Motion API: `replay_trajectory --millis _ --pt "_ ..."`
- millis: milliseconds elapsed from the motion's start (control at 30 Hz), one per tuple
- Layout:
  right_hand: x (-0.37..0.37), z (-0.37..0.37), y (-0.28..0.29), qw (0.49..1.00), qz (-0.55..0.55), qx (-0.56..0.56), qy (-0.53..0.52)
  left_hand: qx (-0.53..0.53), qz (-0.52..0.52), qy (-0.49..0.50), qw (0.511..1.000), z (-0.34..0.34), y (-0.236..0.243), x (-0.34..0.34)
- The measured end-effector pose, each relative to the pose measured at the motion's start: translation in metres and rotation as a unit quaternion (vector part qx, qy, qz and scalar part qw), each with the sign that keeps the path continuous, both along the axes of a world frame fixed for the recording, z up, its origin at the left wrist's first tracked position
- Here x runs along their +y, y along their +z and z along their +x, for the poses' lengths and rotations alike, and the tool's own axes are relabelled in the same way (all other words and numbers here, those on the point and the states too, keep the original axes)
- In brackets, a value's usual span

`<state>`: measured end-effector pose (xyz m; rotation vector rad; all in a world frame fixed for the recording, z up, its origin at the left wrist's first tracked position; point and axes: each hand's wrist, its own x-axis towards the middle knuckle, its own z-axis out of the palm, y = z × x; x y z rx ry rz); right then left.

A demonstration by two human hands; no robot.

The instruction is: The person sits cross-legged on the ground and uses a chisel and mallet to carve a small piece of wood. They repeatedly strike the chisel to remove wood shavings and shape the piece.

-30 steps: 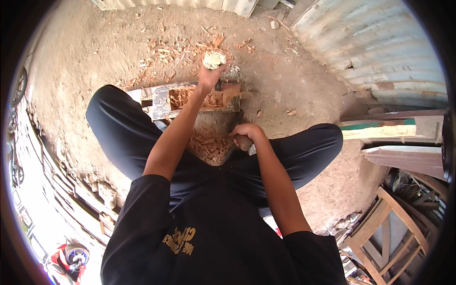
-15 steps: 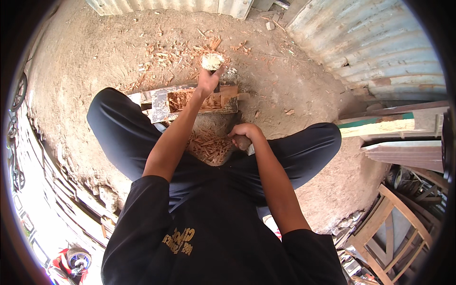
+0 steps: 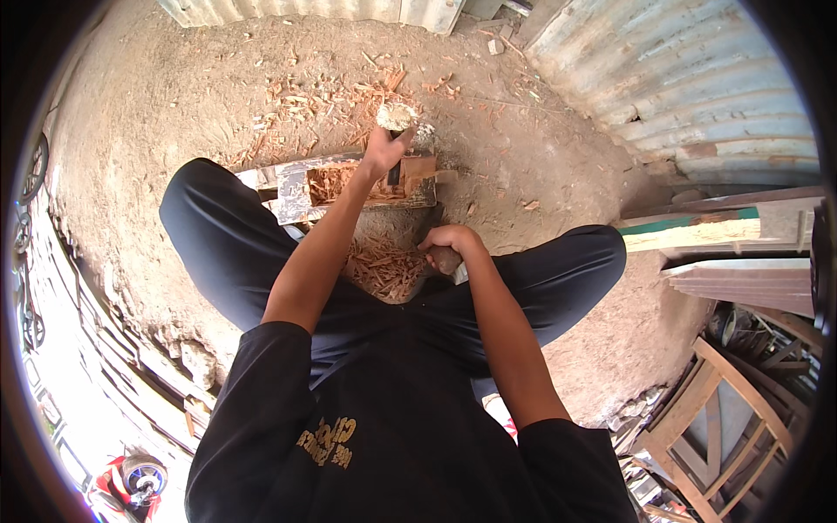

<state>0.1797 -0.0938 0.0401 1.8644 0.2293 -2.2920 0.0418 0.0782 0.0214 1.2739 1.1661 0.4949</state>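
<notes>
Frayed tool top (image 3: 397, 117): creamy yellow-white. Rounded handle (image 3: 446, 261): dull brown. Wood block (image 3: 294, 200): patchy grey-white, reddish-brown. Wood chips (image 3: 385, 272): orange-brown. Shirt (image 3: 418, 410): black, gold print. Trousers (image 3: 218, 231): dark navy. Corrugated sheet (image 3: 671, 83): pale blue-grey, rust-streaked.

Brown dirt floor (image 3: 532, 157), weathered corrugated metal wall (image 3: 689, 87), slatted wooden frame (image 3: 684, 405), bright daylight lower left.

Metal sheet (image 3: 689, 96): corrugated, weathered, stained brown.
Planks (image 3: 741, 295): you see them near the metal sheet, on your side.
Wooden frame (image 3: 686, 407): tilted, farther from the metal sheet than the planks.
Red motorbike (image 3: 106, 481): blue-rimmed wheel (image 3: 144, 477) showing, well apart from the metal sheet.
</notes>
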Motion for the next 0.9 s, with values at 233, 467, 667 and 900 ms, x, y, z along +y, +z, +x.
replay_trajectory --millis 233,467,667,900 --pt "-0.001 0.006 0.001 1.000 -0.015 -0.009 0.005 -0.014 0.037 0.144 0.989 0.013 0.050 -0.021" --pt "0.003 0.001 0.008 1.000 -0.019 -0.010 -0.004 -0.092 0.028 0.191 0.977 0.005 0.017 -0.015" --pt "-0.001 0.004 0.004 1.000 -0.019 -0.010 -0.022 -0.066 0.031 0.230 0.970 0.013 0.020 -0.020" --pt "-0.001 0.006 0.003 1.000 -0.007 -0.006 -0.001 -0.031 0.034 0.241 0.970 0.024 0.029 -0.026"
